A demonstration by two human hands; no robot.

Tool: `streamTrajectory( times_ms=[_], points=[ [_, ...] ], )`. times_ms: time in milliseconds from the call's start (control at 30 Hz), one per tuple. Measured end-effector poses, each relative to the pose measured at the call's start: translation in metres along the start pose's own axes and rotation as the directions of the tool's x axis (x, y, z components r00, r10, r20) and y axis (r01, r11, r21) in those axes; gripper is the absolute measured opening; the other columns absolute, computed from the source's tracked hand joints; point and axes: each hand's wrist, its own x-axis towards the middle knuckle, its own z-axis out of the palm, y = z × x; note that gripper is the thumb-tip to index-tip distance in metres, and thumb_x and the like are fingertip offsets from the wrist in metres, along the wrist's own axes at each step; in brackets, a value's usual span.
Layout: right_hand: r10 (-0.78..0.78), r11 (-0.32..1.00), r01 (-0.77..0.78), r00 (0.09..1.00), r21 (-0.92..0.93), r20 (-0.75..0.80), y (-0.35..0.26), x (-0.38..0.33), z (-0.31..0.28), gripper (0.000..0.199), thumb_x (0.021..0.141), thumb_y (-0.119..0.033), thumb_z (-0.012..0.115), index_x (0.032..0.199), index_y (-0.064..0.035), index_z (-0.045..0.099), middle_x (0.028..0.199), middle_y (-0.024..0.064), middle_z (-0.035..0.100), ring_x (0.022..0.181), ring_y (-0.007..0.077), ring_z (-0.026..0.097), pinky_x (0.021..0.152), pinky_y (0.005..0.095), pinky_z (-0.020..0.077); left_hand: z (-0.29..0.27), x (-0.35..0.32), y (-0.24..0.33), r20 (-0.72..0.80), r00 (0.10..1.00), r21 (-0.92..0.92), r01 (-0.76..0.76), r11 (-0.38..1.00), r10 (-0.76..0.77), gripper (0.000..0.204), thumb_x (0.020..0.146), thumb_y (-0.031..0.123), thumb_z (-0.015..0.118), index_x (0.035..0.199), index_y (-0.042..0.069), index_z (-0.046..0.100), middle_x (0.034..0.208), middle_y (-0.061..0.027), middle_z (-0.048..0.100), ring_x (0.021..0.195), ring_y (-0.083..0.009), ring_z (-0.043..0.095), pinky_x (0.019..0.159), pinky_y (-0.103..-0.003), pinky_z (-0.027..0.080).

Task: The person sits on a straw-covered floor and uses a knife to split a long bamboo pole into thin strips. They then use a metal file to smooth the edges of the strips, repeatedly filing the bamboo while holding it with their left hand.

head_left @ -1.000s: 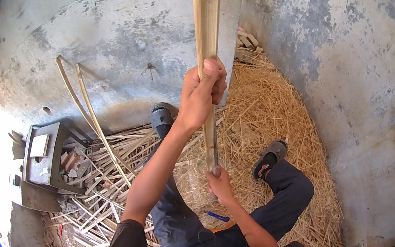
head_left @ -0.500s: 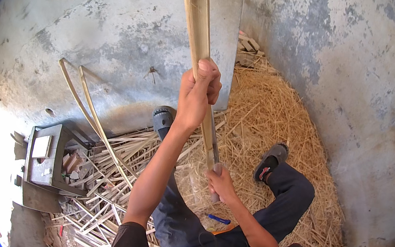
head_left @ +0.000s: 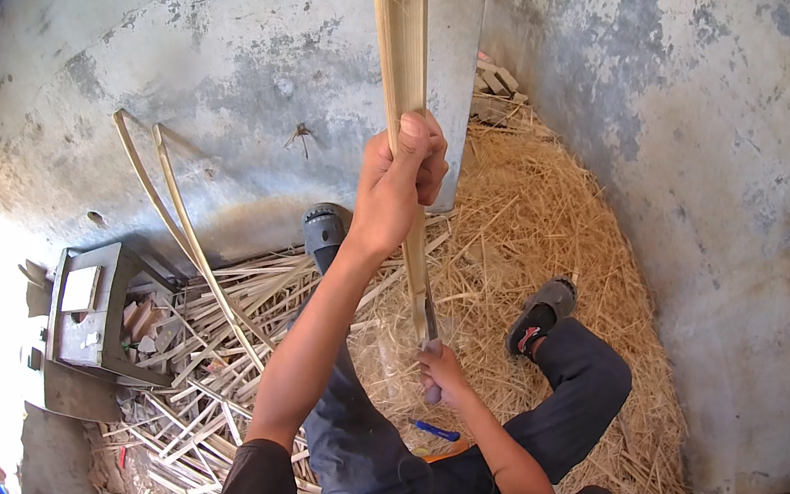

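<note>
Left of the bamboo slat (head_left: pixel 409 77), split strips (head_left: pixel 197 361) are piling up. The left hand (head_left: pixel 399 182) is clenching the slat's middle; it looks light, stiff, splintery. Below, the right hand (head_left: pixel 443 375) is closing around a knife handle (head_left: pixel 431 353).

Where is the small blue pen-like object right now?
In the head view, the small blue pen-like object lies on the straw just below the right hand, beside the person's dark trouser leg.
</note>
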Motion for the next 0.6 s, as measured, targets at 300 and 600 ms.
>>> streamTrajectory(
  times_ms=[300, 600],
  points=[
    [-0.315, 0.923, 0.280, 0.944, -0.264, -0.099, -0.030, -0.011, 0.038, 0.014, 0.098, -0.009, 0.064, 0.099, -0.0024, 0.052, 0.061, -0.0018, 0.045, 0.045, 0.0090, 0.045, 0.039, 0.0284, 0.0346, -0.006, 0.008, -0.004, -0.089, 0.995, -0.007, -0.034, 0.999, 0.034, 0.047, 0.110, 0.049, 0.040, 0.080, 0.013, 0.039, 0.062, 0.0069, 0.026, 0.049, -0.0040, 0.020, 0.044, -0.025, 0.018],
    [-0.369, 0.832, 0.258, 0.919, -0.491, -0.141, 0.051, 0.036, -0.003, 0.018, 0.094, -0.014, 0.064, 0.103, 0.0015, 0.058, 0.061, 0.0044, 0.052, 0.047, 0.0158, 0.054, 0.045, 0.0324, 0.0412, -0.006, -0.002, -0.049, -0.047, 0.994, 0.129, 0.106, 0.986, -0.101, 0.045, 0.110, 0.046, 0.043, 0.081, 0.011, 0.043, 0.062, 0.0056, 0.034, 0.050, -0.0054, 0.029, 0.045, -0.024, 0.024]
  ],
)
